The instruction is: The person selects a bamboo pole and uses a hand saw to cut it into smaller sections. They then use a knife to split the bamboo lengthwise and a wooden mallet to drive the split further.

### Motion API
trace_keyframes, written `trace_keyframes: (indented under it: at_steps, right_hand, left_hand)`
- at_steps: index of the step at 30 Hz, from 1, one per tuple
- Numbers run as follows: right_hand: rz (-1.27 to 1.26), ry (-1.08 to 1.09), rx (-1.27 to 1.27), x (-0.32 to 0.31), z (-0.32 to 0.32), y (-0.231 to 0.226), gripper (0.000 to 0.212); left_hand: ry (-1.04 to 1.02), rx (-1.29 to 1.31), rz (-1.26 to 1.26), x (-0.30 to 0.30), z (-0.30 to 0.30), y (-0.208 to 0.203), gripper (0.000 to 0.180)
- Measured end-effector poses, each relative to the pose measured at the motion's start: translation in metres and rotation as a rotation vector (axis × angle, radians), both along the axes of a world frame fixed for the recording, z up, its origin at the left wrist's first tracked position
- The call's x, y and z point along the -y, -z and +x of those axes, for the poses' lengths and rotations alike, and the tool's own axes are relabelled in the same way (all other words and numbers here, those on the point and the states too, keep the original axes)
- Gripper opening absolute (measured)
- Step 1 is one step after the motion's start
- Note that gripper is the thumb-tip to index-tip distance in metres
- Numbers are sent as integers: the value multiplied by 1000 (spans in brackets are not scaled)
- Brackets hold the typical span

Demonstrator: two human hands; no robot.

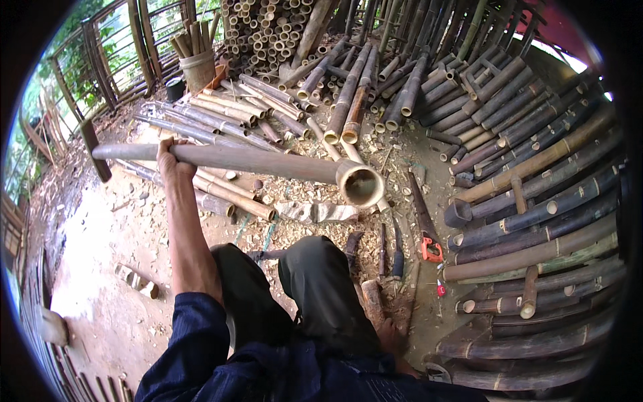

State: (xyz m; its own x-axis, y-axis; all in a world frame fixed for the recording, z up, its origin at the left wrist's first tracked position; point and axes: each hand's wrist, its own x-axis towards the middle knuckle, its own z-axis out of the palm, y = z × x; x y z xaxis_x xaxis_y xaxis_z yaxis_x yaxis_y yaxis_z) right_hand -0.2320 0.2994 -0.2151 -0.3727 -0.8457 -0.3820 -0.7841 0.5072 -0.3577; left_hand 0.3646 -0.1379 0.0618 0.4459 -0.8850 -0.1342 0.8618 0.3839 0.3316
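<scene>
over on the left, a pale wooden chunk (136, 280) is seen lying on the ground, and here a long bamboo tube (258, 159) is clamped in the left hand (175, 159), raised in front of the knees, its wide hollow end turned to the right; behind, a bucket (198, 72) is packed with sticks; below the tube, pale shavings (335, 231) are scattered; the hands are held apart, the right hand (390, 335) just glimpsed beside the right thigh, its grip too dim to be told; further right, an orange-handled saw (431, 250) is laid down, and the far side is filled by dark bamboo lengths (529, 254)
</scene>
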Motion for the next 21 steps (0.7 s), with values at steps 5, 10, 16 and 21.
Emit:
trace_keyframes:
  at_steps: [5, 10, 16, 21]
  right_hand:
    - [-72, 188, 404, 17, -37, -2, 67]
    - [-716, 583, 1001, 139, 13, -135, 63]
    - [-1074, -49, 904, 249, 117, -230, 74]
    - [-1085, -137, 849, 258, 106, -223, 83]
  left_hand:
    - [-14, -41, -10, -14, -22, -11, 9]
    - [-41, -47, -24, -17, -19, -20, 9]
    - [-14, 0, -98, -11, -35, -14, 8]
    - [-67, 21, -268, -38, -45, -27, 9]
